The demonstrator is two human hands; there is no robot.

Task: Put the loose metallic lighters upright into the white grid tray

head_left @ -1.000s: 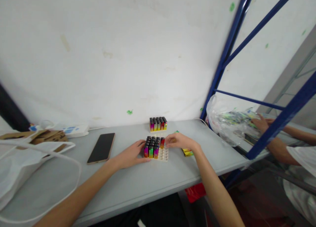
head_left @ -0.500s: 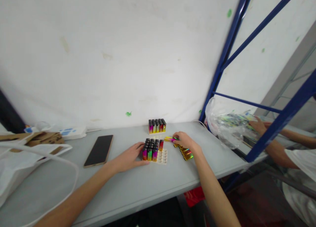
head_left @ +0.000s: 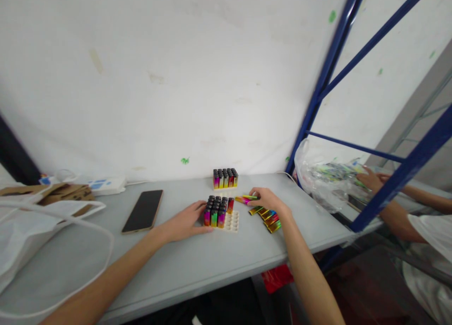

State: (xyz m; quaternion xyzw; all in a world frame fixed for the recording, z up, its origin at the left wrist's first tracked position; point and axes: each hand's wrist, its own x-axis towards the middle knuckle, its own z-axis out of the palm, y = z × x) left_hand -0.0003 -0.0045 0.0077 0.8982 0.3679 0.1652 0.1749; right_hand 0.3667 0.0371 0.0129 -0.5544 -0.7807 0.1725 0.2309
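My left hand (head_left: pixel 187 222) is curled around the left side of a white lighter tray (head_left: pixel 233 222), thumb at the front and fingers at the back. Upright lighters (head_left: pixel 213 215) with black tops and shiny pink, green and purple bodies fill its left part. One red-orange lighter (head_left: pixel 230 205) stands in the column to their right; cups at the right show bare. Just right of the tray, my right hand (head_left: pixel 267 200) has its fingertips closed on a shiny yellow-pink lighter (head_left: pixel 242 200) lying on the table. Part of that grip is hidden. More shiny lighters (head_left: pixel 271 219) lie under and beside this hand.
Another tray of upright lighters (head_left: pixel 225 179) stands against the wall. A phone (head_left: pixel 143 211) lies at left, near a white bag (head_left: pixel 21 240) and cardboard (head_left: pixel 67 195). Blue rack posts (head_left: pixel 314 96) rise at right; beyond, a co-worker's hand (head_left: pixel 370 179) is near plastic bags (head_left: pixel 328 179).
My right hand has shifted slightly right and its fingers have lifted a little, showing more of the loose lighters. My left hand stays at the tray. The view has tilted slightly.
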